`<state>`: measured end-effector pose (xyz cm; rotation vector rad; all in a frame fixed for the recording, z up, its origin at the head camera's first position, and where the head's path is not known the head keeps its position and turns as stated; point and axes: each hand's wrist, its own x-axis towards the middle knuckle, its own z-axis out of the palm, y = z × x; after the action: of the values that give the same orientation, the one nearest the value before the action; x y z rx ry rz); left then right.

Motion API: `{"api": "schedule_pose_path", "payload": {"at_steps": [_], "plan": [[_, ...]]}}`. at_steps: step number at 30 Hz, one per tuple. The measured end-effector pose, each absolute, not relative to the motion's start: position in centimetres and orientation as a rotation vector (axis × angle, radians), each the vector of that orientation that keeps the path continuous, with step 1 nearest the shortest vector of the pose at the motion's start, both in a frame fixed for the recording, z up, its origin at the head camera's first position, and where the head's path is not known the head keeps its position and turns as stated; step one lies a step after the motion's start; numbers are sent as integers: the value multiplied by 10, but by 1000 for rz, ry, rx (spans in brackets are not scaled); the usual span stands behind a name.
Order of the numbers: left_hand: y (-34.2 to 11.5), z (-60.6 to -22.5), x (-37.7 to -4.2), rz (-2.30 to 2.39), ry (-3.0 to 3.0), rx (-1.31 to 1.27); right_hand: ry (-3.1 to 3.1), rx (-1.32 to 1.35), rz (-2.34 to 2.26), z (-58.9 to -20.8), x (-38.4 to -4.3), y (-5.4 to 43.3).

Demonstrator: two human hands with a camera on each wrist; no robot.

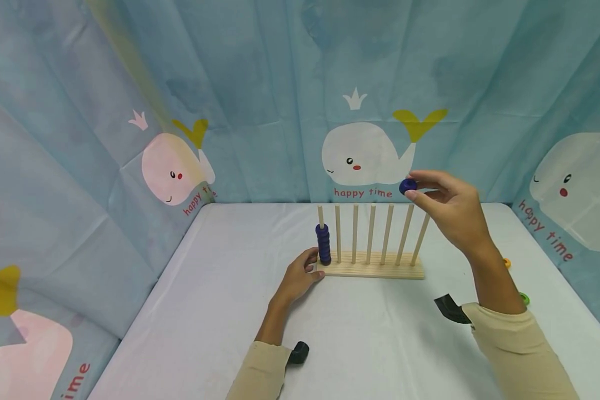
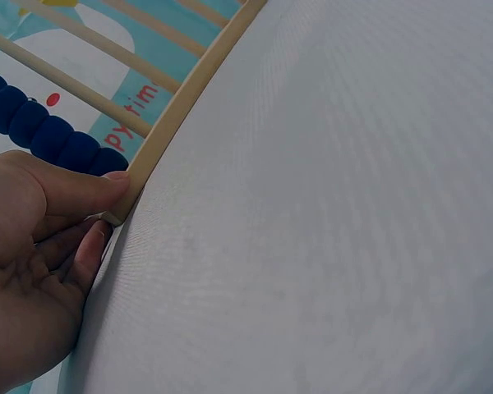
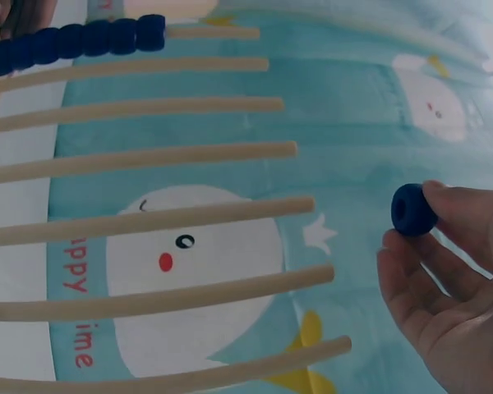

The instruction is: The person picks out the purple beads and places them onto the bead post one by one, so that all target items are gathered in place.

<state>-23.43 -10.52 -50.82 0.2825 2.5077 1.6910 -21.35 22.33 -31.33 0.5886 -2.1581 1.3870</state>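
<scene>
A wooden peg stand (image 1: 375, 270) with a row of several upright pegs stands on the table. Several dark blue beads (image 1: 323, 244) are stacked on its leftmost peg, whose top shows bare above them. My left hand (image 1: 298, 276) grips the left end of the base; in the left wrist view the thumb (image 2: 107, 190) lies against its edge, with fingers around the corner. Up above the pegs at the right, my right hand (image 1: 457, 214) pinches a single blue bead (image 3: 412, 210) between thumb and fingertips. The bead's hole shows in the right wrist view, and it is apart from the pegs.
An orange ring-shaped piece (image 1: 507, 262) and a green one (image 1: 525, 299) lie at the table's right, partly hidden by my right arm. The table has a white cover (image 1: 370, 339). Behind it hangs a blue curtain (image 1: 260, 111) with printed whales.
</scene>
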Motion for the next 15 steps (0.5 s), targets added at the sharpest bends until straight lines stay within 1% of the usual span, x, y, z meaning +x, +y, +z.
{"api": "schedule_pose_path", "payload": {"at_steps": [15], "plan": [[-104,-507,-233,1654,2544,279,-2200,668,1376,-313,-220,202]]}}
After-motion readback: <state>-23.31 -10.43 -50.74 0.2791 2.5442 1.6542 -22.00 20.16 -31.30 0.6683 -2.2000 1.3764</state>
